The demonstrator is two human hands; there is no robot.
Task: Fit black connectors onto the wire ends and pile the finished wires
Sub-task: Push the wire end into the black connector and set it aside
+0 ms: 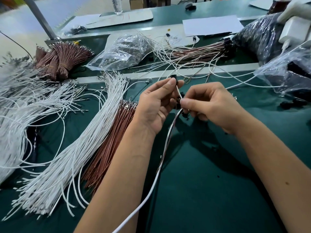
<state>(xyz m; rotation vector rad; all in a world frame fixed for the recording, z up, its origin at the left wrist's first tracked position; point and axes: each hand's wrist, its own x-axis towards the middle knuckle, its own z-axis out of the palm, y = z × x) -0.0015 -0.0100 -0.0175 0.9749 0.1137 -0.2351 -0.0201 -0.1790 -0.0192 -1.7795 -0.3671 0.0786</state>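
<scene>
A small black connector [173, 77] sits pinched between the thumb and fingertips of the left hand [155, 105], held up above the green tabletop [210, 174]. A white wire [161, 158] runs down from it, passes between the two hands and trails off toward the near edge. The right hand [208, 105] pinches that same wire just below the connector, fingers curled tight around it, and a few more black connectors show as dark shapes tucked under its fingers, though how many I cannot tell. Just left of the hands lies a thick fan of loose white wires [80, 148], with a bundle of brown wires [109, 148] lying against its right side. Farther back on the right is a pile of finished wires [198, 51], their black ends gathered together. Near it rests a clear plastic bag [124, 49], and tied brown bundles [62, 59] stand at the back left.
</scene>
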